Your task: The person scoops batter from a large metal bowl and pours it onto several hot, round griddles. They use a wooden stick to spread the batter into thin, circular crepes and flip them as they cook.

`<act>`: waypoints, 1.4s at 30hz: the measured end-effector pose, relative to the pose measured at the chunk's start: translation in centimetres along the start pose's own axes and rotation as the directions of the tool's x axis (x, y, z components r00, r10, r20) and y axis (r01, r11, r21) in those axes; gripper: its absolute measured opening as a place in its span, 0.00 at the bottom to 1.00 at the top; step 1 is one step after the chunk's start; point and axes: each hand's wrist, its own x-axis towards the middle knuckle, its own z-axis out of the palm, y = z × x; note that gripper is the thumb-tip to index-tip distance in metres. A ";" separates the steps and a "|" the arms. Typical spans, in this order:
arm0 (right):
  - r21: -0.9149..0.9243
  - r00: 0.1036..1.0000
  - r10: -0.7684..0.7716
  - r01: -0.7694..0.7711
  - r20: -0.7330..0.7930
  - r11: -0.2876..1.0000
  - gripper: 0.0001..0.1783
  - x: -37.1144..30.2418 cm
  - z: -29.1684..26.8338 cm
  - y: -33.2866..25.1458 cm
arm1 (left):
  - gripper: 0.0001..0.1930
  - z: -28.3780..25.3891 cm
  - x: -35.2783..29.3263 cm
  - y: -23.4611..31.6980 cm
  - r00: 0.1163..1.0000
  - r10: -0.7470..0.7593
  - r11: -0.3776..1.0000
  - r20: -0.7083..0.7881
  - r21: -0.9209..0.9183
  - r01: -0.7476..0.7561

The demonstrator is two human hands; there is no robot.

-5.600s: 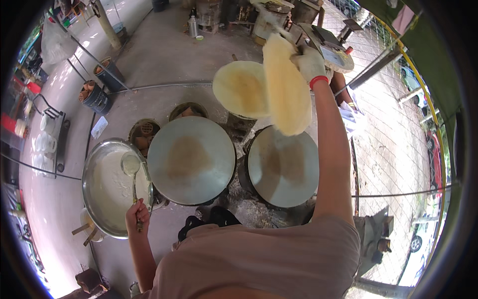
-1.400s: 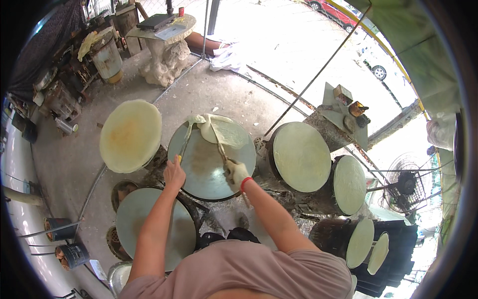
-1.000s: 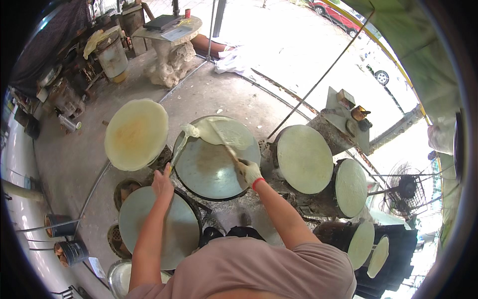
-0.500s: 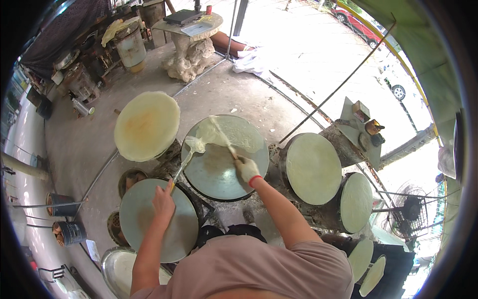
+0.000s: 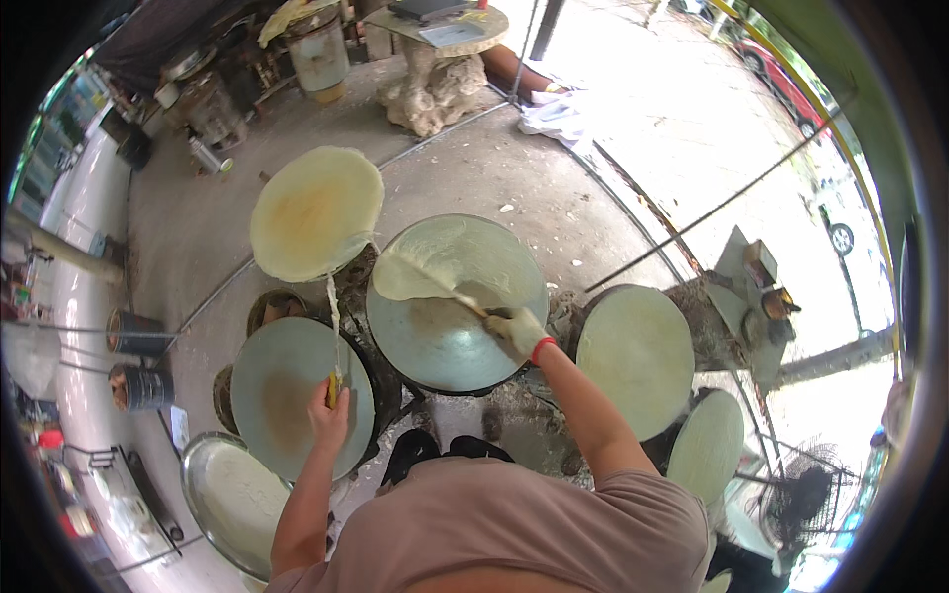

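Observation:
My left hand (image 5: pixel 331 403) is closed round the yellow grip of a batter-coated ladle (image 5: pixel 334 306). The ladle reaches forward over the left griddle (image 5: pixel 267 381); its head blends into the pale crepe (image 5: pixel 316 212) behind. My right hand (image 5: pixel 516 328), in a white glove with a red band at the wrist, grips the wooden handle of a thin batter spreader (image 5: pixel 465 297). The spreader's blade lies across wet batter (image 5: pixel 484 252) on the far part of the middle round griddle (image 5: pixel 435 346). The near part of that griddle is bare grey metal.
To the right stand griddles with a pale crepe (image 5: pixel 635 361) and another crepe (image 5: pixel 706 447). A metal basin of white batter (image 5: pixel 232 494) sits at the lower left. Beyond are a stone table (image 5: pixel 435 79), a slanting pole (image 5: pixel 712 203) and a fan (image 5: pixel 806 494).
My left hand has drawn the ladle from the middle griddle leftward toward the far-left crepe. My right hand has swept the spreader, and the batter lies wider and smoother. The view has shifted.

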 end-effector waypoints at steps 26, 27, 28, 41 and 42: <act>0.293 0.906 0.273 -0.370 0.323 0.882 0.09 1.9 -6.1 -0.4 | 0.15 7.1 -15.4 4.1 0.977 -0.177 0.867 0.120 0.488 0.098; 0.157 0.864 0.297 -0.386 0.408 0.909 0.10 1.4 -5.4 -1.6 | 0.15 7.1 -16.2 4.0 0.978 -0.178 0.858 0.113 0.505 0.097; 0.136 0.827 0.295 -0.402 0.479 0.906 0.10 0.9 -5.3 -1.3 | 0.15 7.2 -17.1 4.2 0.977 -0.187 0.841 0.100 0.530 0.107; 0.100 0.780 0.198 -0.316 0.594 0.943 0.12 -2.3 -6.9 3.2 | 0.18 8.4 -21.4 5.5 0.993 -0.064 0.832 0.097 0.555 -0.001; 0.160 0.818 0.188 -0.320 0.543 0.934 0.11 -1.3 -7.1 6.3 | 0.18 8.2 -21.1 5.5 0.992 -0.062 0.823 0.111 0.568 -0.012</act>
